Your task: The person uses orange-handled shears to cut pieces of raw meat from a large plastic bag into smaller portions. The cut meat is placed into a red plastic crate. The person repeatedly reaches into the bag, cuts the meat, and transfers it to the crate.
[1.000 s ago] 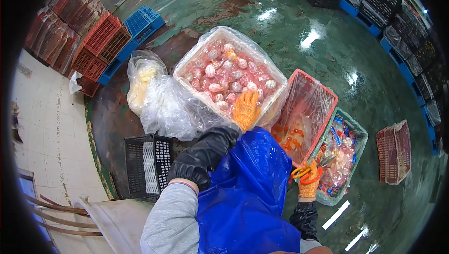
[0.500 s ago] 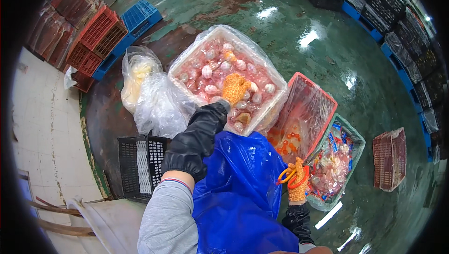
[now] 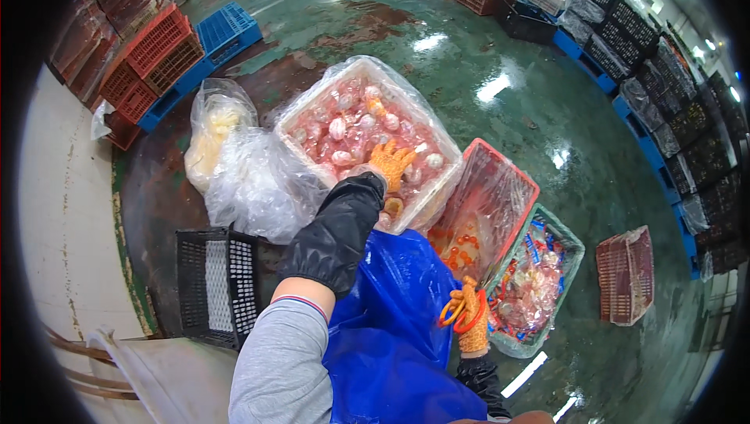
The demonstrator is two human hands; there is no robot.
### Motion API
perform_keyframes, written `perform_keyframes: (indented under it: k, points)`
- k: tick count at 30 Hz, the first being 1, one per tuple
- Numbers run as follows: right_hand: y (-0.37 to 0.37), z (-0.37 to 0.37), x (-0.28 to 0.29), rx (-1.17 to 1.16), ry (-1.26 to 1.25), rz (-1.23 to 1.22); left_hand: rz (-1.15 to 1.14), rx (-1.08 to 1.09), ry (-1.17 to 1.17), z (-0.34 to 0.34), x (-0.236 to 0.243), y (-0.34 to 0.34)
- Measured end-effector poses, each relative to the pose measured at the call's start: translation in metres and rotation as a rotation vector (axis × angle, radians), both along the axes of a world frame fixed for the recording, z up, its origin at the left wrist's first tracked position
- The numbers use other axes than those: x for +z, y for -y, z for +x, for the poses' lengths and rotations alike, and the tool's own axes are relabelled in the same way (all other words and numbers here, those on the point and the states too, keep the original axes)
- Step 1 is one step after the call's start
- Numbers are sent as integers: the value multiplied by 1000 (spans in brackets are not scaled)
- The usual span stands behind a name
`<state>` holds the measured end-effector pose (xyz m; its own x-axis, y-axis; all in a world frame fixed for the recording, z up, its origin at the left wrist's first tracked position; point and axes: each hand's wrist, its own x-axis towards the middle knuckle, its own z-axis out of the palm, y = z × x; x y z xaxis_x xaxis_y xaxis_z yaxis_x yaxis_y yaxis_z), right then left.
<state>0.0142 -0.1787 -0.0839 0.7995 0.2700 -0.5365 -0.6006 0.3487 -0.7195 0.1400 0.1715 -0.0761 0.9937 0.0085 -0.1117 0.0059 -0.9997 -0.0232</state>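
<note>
My left hand (image 3: 392,165), in an orange patterned glove, reaches into a white crate (image 3: 312,90) lined with clear plastic. Its fingers are spread over pale, rounded lumps (image 3: 337,129) in pinkish-red, glossy contents; what the fingertips touch is hidden. Near that hand lies a tan ring-shaped piece (image 3: 393,207). Low on the right, my right hand (image 3: 472,329) is closed on orange and red loops (image 3: 449,315), which look like scissor handles. It is beside a green crate (image 3: 574,268) of clear-plastic and red-and-blue pieces. A red lined crate (image 3: 516,174) holds orange round pieces (image 3: 461,252).
Clear plastic bags (image 3: 266,182), one with yellowish contents, lie left of the white crate. A black crate (image 3: 242,283) stands below them. Red crates (image 3: 160,40) and blue pallets (image 3: 226,30) are at far left, stacked black crates (image 3: 656,88) along the right, a reddish crate (image 3: 626,276) nearer.
My left hand has gone from a closed shape to spread fingers over the contents. The right hand still holds the loops. The view has shifted, and a blue-clothed person shows at the far top.
</note>
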Motion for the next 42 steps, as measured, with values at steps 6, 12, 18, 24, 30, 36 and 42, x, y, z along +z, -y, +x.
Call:
perform_keyframes:
  k: [6,12,18,24,30,36,42]
  points:
    - [35,-5,-32,-53,-104,248,-85,131,268,19,-62,19]
    - [9,2,-19,-11,-32,-44,-873,449,350,-33,-19,9]
    - [-24,9,-7,163,12,109,-1506,610,257,-71,-35,-31]
    - [-50,30,24,158,413,-11,-1411,-281,45,-113,47,23]
    - [-70,40,63,281,668,-187,-1460,-4,-762,-115,78,88]
    - [-67,47,6,-115,356,213,-1402,-306,389,-104,40,106]
    - [-85,33,-2,-82,507,153,-1959,364,132,-131,33,170]
